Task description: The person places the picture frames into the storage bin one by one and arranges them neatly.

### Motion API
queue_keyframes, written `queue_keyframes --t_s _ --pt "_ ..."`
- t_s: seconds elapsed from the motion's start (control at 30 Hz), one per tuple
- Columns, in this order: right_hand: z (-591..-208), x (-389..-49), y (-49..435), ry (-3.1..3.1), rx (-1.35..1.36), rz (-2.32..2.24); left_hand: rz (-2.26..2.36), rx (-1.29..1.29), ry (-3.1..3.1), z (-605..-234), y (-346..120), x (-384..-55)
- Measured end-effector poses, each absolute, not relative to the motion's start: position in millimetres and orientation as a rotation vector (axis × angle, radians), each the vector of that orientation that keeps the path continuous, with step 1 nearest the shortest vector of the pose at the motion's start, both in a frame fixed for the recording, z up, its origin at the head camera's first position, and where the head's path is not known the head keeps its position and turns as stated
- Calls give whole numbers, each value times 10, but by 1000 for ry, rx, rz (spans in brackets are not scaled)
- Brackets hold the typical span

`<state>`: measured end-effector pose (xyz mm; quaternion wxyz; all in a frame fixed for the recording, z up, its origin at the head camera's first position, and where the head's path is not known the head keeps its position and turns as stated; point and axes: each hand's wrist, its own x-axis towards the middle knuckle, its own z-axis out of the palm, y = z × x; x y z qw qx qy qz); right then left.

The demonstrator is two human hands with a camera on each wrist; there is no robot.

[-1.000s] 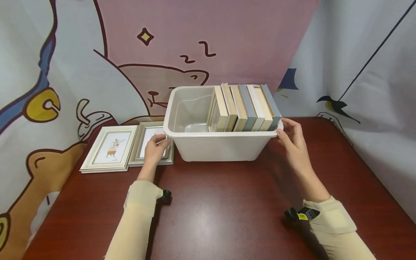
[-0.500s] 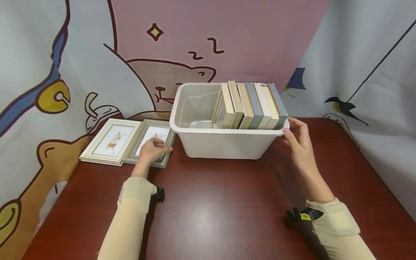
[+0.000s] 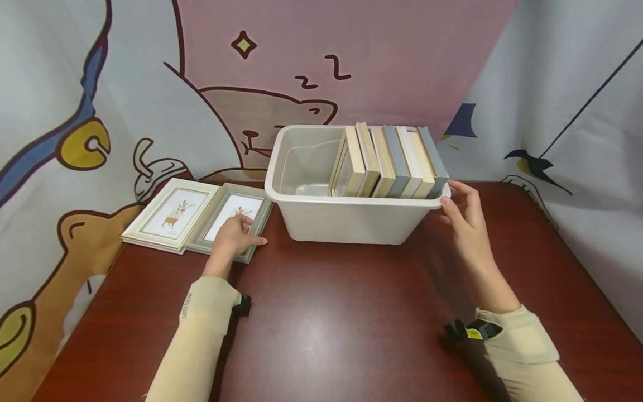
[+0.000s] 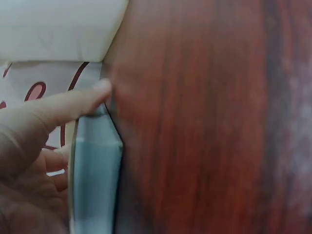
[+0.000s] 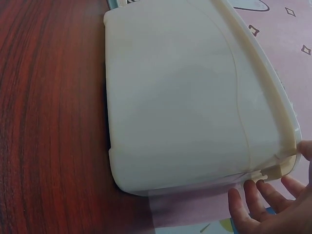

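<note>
In the head view my left hand [image 3: 233, 239] lies over a silver-grey picture frame [image 3: 206, 235], its thumb stretched past the frame's right edge. The left wrist view has that straight thumb [image 4: 73, 103] crossing the blue-grey edge [image 4: 96, 170] of the frame, with the other fingers partly hidden behind it. My right hand [image 3: 466, 223] holds the right front corner of a white plastic bin [image 3: 346, 220], thumb at the rim and fingers under it. Several picture frames [image 3: 389, 167] stand on edge in the bin's right half, cream, white and grey-blue.
A cream picture frame [image 3: 150, 223] with a plant print lies flat left of the grey one, overlapping it. The bin stands near the back of the dark red-brown table [image 3: 321, 312]. Behind it hangs a cartoon-printed cloth [image 3: 382, 61].
My left hand has moved from beside the bin's left corner left and nearer onto the grey frame. Both flat frames have turned slightly and shifted away from the bin. My right hand stays at the rim.
</note>
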<state>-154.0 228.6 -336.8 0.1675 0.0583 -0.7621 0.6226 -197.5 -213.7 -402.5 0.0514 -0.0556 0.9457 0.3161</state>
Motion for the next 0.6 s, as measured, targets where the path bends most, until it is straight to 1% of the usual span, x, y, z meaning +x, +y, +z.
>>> queue_keyframes --t_s 0.17,0.33,0.47,0.6 --pt "-3372 -1546 2293 -2168 165 1769 782 -244 2912 -3961 -2088 -1987" --pt "-3378 -1552 2305 -2153 173 1798 727 -264 2905 -3892 -2073 -1957" --pt "-3375 -1549 2301 -2156 177 1804 773 -246 2895 -3816 -2096 -1898" --pt "-3363 -1552 2296 -2150 189 1815 912 -217 2886 -3712 -2160 -1829"
